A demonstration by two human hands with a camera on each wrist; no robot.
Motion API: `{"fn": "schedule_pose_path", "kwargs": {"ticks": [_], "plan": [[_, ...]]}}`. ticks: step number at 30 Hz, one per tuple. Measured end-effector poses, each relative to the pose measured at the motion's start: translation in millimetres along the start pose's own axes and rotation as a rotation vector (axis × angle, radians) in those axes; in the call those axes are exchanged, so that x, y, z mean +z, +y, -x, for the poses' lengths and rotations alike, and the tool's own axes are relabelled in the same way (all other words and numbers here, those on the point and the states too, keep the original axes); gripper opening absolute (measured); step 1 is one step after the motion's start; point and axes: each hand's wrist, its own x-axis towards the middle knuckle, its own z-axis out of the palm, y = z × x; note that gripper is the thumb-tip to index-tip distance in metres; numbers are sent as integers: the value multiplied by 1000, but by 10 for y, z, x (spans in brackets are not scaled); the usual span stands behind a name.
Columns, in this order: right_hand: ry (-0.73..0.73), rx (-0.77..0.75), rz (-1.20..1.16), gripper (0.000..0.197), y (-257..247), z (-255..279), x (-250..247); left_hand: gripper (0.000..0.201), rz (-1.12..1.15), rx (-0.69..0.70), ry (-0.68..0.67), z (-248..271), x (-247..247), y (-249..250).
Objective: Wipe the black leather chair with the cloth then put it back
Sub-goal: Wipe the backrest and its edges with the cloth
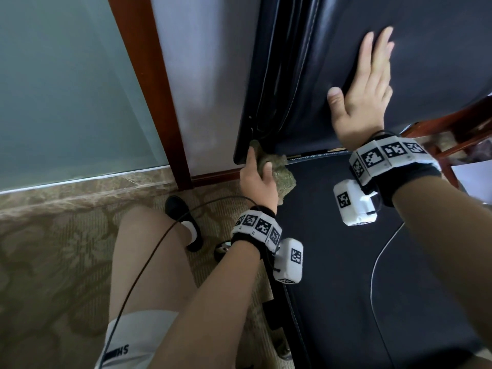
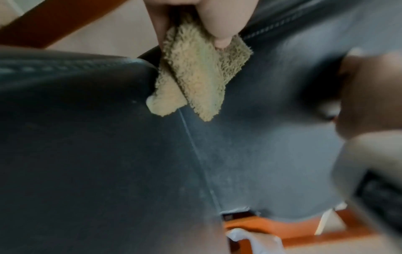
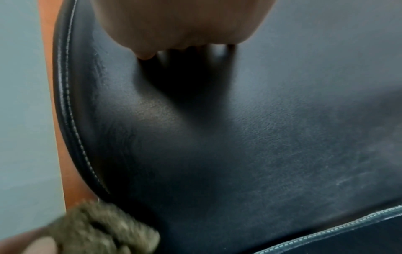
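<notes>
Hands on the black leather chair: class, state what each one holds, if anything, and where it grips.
The left hand pinches the green cloth by its upper edge. The right hand holds nothing; it lies flat on the chair backrest.

We saw a black leather chair (image 1: 399, 62) with pale stitching along its edges, its backrest upright above a flat, dusty-looking seat. A fuzzy olive-green cloth (image 1: 277, 169), folded into loose layers, sat bunched at the chair's left side, where the bottom corner of the backrest met the seat, touching the leather there.
</notes>
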Motion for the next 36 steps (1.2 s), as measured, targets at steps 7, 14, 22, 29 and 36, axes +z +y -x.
{"fn": "schedule_pose_path", "kwargs": {"ticks": [7, 14, 22, 29, 36], "plan": [[-8, -6, -10, 70, 29, 12, 14, 53, 248, 308, 164, 128, -102, 519], [-39, -3, -1, 69, 46, -8, -18, 52, 120, 340, 35, 15, -47, 504], [-50, 12, 20, 68, 16, -15, -54, 45, 118, 344, 33, -89, -211, 571], [-86, 14, 21, 68, 7, 2, -128, 42, 198, 623, 60, -206, -355, 1331], [-112, 27, 16, 70, 1, -5, -149, 41, 148, 602, 30, -224, -401, 1291]]}}
